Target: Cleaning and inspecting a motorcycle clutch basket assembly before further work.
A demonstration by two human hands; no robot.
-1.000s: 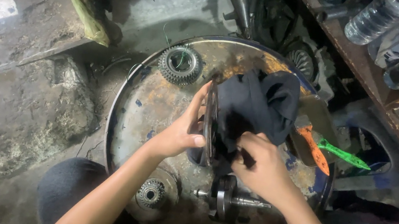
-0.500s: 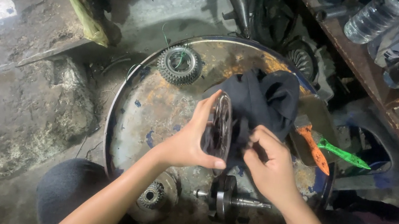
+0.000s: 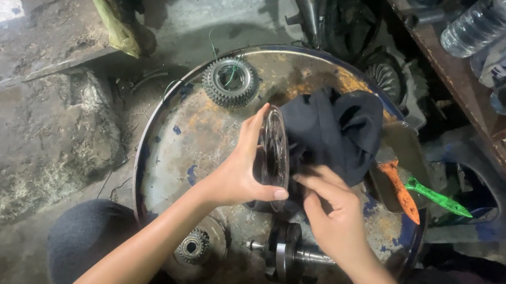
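Two hands: left hand [image 3: 236, 176] fingers grip disc [image 3: 273, 155].

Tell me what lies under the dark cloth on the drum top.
The dark cloth rests on the rusty drum top beside the disc in the left hand. Whatever lies beneath it is covered.

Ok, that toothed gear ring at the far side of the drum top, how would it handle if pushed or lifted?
The gear ring looks like solid metal, so probably stiff and heavy for its size. It lies flat on the rusty drum top, so a push should slide it, not roll it. Its teeth should give grip.
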